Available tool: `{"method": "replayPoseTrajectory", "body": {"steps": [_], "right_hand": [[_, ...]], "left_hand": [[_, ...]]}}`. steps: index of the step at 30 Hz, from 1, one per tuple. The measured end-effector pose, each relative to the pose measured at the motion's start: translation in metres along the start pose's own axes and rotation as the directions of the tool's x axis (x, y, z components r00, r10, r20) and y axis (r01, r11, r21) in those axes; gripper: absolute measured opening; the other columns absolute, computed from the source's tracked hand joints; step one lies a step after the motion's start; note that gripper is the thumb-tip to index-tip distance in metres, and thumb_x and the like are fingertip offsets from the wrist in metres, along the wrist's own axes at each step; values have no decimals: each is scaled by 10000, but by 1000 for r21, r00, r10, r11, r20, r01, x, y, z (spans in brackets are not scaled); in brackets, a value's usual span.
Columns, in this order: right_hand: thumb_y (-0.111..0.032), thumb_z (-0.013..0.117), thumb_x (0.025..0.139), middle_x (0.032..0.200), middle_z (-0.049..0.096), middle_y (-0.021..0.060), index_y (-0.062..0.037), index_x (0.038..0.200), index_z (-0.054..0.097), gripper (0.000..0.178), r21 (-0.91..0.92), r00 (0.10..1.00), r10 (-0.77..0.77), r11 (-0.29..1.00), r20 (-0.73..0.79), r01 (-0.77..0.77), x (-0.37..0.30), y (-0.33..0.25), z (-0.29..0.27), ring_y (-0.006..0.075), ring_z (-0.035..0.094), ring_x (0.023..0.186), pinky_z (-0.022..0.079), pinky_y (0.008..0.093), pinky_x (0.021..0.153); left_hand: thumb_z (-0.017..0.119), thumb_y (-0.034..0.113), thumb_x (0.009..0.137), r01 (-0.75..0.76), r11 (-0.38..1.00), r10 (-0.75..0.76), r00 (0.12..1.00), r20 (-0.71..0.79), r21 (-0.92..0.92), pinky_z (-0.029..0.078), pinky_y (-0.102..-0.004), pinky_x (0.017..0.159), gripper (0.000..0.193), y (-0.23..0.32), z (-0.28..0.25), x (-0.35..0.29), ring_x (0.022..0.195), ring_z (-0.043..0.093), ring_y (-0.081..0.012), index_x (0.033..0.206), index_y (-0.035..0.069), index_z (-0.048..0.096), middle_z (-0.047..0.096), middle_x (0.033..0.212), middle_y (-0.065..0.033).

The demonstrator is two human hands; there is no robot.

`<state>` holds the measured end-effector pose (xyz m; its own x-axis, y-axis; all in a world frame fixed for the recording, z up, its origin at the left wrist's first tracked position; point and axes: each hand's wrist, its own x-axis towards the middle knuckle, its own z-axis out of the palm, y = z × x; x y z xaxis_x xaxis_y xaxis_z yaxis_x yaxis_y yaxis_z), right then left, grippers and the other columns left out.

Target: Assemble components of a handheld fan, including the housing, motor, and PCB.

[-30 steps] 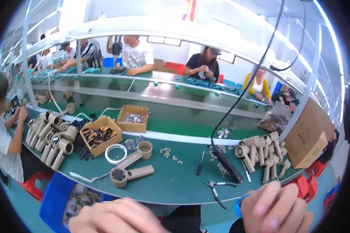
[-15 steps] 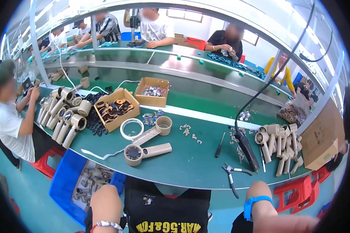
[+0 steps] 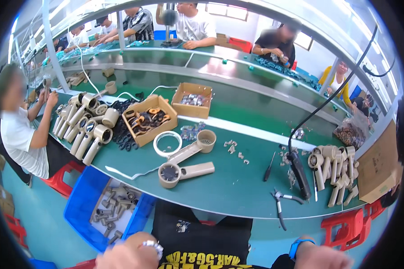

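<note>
Both hands are low, at the picture's bottom edge and apart from the bench. My left hand (image 3: pixel 123 254), with a beaded bracelet at its wrist, is blurred beside the blue bin (image 3: pixel 78 210) of beige parts. My right hand (image 3: pixel 323 257), blue band at its wrist, is smeared too; its fingers cannot be made out. On the green bench (image 3: pixel 229 197) before me lie two beige handheld fan housings, one (image 3: pixel 196 170) with a dark round grille and one (image 3: pixel 184 153) with an open ring head. To their right are cutting pliers (image 3: pixel 279 207), a screwdriver (image 3: pixel 269 167) and a corded black power tool (image 3: pixel 299 175).
More beige housings are heaped at left (image 3: pixel 78 130) and right (image 3: pixel 334 168). Cardboard boxes of orange-black parts (image 3: pixel 141 139) and small metal parts (image 3: pixel 193 110) stand behind a white ring (image 3: pixel 155 145). Red stools (image 3: pixel 341 228) are below the bench; a co-worker (image 3: pixel 24 143) sits at left.
My left hand has come further into view and moved right, over the lap. My right hand has dropped toward the lower edge. The bench has shifted rightward in view; the things on it lie as before.
</note>
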<state>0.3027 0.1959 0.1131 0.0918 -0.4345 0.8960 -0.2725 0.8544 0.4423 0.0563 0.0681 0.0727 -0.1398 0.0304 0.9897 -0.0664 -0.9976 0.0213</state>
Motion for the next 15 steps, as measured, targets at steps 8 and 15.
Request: {"method": "replayPoseTrajectory", "body": {"steps": [8,15], "right_hand": [[47,607,736,717,619,104,-2,815,630,96,-318,339,896,423,288,-849,-111,-23,46,240,589,660,468,343,607],[9,569,847,763,619,108,-13,854,628,63,-339,94,988,131,123,-932,-189,-39,74,260,584,690,454,341,624]], "left_hand": [[693,179,852,322,720,-269,946,181,-615,286,-253,354,230,-73,17,59,399,378,-128,708,43,576,493,653,-44],[711,259,850,188,808,-118,980,159,-558,316,-241,387,249,-57,13,44,475,453,-124,761,51,607,521,687,-47]]}}
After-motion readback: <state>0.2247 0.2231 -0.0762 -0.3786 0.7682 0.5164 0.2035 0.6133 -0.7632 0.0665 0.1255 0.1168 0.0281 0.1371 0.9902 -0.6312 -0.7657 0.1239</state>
